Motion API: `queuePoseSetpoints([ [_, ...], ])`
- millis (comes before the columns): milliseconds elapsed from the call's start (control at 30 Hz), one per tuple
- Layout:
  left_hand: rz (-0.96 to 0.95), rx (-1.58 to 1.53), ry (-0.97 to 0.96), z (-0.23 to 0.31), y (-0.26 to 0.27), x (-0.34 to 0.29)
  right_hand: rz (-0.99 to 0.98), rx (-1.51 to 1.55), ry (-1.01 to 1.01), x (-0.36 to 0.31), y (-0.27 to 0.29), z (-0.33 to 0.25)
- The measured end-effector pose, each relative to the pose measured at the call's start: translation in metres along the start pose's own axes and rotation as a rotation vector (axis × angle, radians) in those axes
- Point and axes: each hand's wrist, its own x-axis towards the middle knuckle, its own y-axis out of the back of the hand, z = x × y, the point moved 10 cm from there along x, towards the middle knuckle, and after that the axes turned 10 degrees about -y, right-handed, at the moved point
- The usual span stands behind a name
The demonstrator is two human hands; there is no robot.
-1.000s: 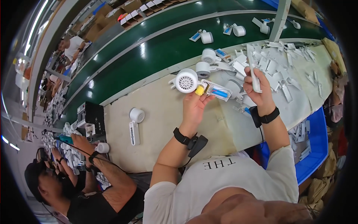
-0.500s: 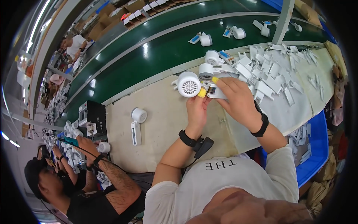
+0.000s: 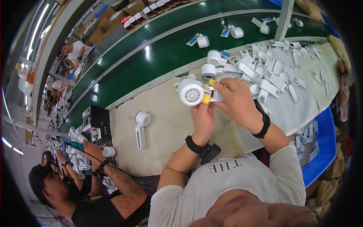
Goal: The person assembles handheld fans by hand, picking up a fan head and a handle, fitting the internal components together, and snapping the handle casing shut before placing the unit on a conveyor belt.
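Observation:
A white handheld fan (image 3: 191, 92) with a round slotted head is held over the table, its head to the left and its handle to the right. My left hand (image 3: 203, 120) grips it from below near the neck, fingers closed. My right hand (image 3: 239, 101) is closed around the handle end, partly hiding it; a narrow dark opening shows in the handle. Yellow covers sit on fingertips of both hands. Just beyond stand two more white fan heads, a nearer one (image 3: 208, 71) and a farther one (image 3: 214, 58).
White handle shells (image 3: 269, 86) are heaped at the right. Another fan (image 3: 140, 137) lies on the table's left part, near a black box (image 3: 99, 123). Several fans ride a green conveyor (image 3: 159, 56) beyond. A blue bin (image 3: 321, 159) stands right; a co-worker (image 3: 109, 193) works at left with a teal tool.
The held fan has tilted and its head has come slightly nearer. My right fingers have shifted left toward its neck. Fans on the conveyor have moved a little left.

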Motion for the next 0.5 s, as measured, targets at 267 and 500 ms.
queuePoseSetpoints([
  [267, -0.009, 0.061, -0.080, 0.006, -0.013, 0.002, 0.119, -0.098, -0.025, -0.002, -0.003, -0.007],
  [500, 0.000, 0.022, -0.043, 0.013, 0.005, 0.014, 0.169, -0.060, 0.074, 0.001, 0.012, -0.009],
])
